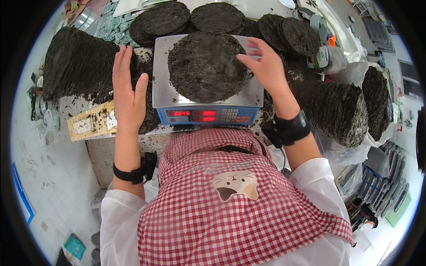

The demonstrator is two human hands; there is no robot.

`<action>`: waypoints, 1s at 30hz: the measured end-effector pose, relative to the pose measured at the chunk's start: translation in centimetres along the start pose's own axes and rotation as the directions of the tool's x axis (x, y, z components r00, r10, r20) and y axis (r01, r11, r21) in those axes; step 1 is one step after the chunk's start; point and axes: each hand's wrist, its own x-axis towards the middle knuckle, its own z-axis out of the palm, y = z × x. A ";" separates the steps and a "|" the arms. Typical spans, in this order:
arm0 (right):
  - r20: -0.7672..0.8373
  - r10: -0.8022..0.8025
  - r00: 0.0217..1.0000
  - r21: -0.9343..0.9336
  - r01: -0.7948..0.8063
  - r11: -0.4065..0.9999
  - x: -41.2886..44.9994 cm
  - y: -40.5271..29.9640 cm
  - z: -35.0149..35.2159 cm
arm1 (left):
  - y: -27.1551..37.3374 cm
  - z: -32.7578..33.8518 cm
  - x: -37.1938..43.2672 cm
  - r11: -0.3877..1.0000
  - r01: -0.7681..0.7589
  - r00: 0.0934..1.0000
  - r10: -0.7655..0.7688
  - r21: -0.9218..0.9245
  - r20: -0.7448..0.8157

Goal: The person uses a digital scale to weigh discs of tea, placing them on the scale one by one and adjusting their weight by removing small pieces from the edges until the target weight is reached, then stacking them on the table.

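A round, dark cake of dried seaweed lies on the steel pan of a blue digital scale, whose red displays are lit. My left hand is raised just left of the scale, palm inward, thumb apart from the fingers and nothing held. On the other side, my right hand hovers over the pan's right edge. Its fingers are spread and its thumb tip is at the cake's rim; whether it touches cannot be told. A long stack of seaweed cakes lies on its side beyond my left hand.
More round seaweed cakes stand behind the scale. Another sideways stack lies right, near a plastic bag of seaweed. A clear plastic jar, small green packets and a crumb-covered yellow board are around.
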 end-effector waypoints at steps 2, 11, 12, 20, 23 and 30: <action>-0.078 -0.051 0.996 -0.088 0.044 0.995 -0.3 0.2 -1.5 | -0.7 -1.0 -0.5 1.000 0.009 0.999 -0.010 -0.009 -0.039; -0.113 0.204 0.972 0.477 -0.127 0.870 1.6 0.1 -10.4 | 1.4 -2.8 2.7 0.912 -0.409 0.909 0.410 0.023 -0.080; -0.057 0.236 0.970 0.503 -0.176 0.846 2.0 0.5 -9.8 | 2.4 -2.6 3.0 0.908 -0.418 0.908 0.418 0.007 0.010; 0.361 0.497 0.789 0.374 -0.611 0.698 1.8 4.3 0.0 | 2.7 7.9 1.8 0.886 -0.458 0.822 0.455 -0.078 0.343; 0.551 0.346 0.759 0.460 -0.623 0.632 1.8 2.1 3.2 | 1.2 10.8 0.1 0.903 -0.414 0.790 0.418 -0.113 0.449; 0.350 0.311 0.884 0.578 -0.465 0.671 5.5 6.1 3.3 | 2.5 9.2 2.6 0.951 -0.293 0.842 0.307 -0.104 0.444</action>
